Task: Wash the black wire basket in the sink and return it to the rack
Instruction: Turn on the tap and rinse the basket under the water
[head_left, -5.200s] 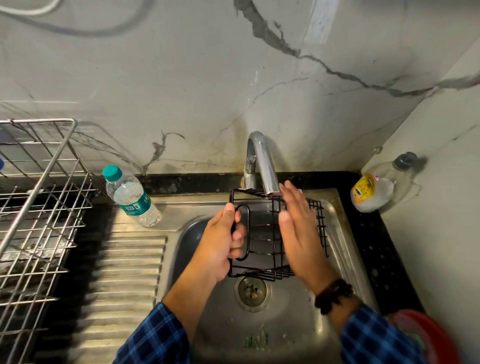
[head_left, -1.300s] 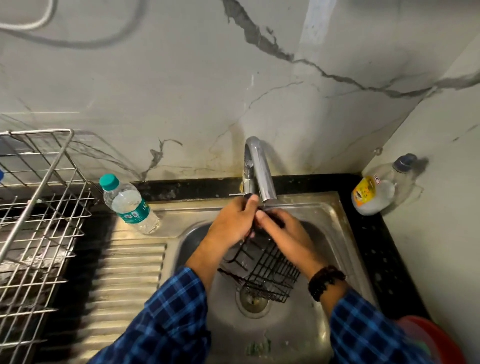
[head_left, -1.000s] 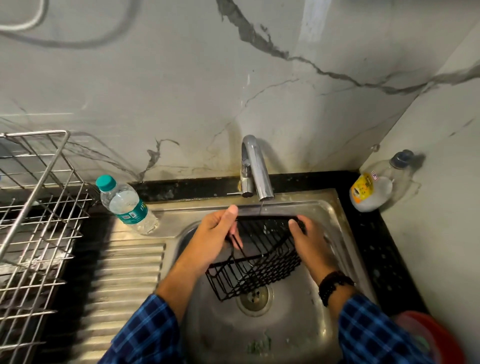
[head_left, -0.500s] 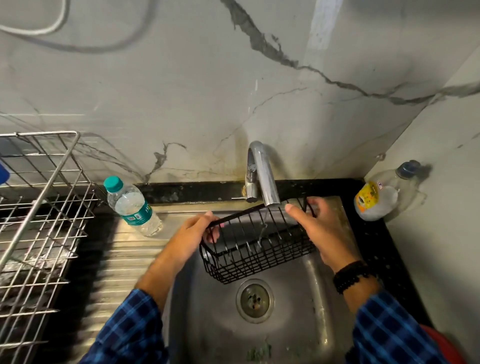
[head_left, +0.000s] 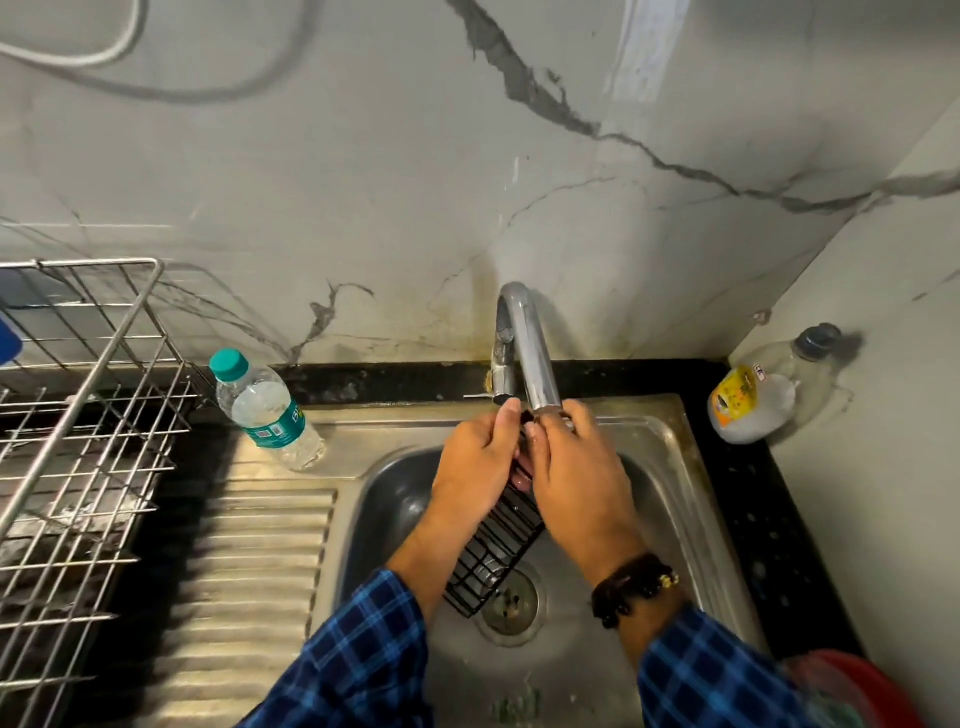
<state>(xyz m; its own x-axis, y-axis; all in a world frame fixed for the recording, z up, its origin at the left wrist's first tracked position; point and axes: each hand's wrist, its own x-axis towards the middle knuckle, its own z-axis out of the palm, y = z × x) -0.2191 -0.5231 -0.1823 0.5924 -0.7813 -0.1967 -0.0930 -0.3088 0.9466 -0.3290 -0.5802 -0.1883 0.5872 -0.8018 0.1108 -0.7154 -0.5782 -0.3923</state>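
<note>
Steel sink (head_left: 670, 467) below a marble wall: left hand (head_left: 475, 467) and right hand (head_left: 576, 478) both grip the upper end of the black wire basket (head_left: 493, 551), tilted over the drain beneath the tap (head_left: 530, 343). Washing appears in progress; return to the rack (head_left: 93, 405) is not yet done

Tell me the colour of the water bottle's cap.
The cap is teal, clearest in the head view.

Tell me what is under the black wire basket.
Under the lower end of the black wire basket sits the round metal drain of the steel sink, partly covered by it. The left hand and right hand hide whatever lies below its upper end.
</note>
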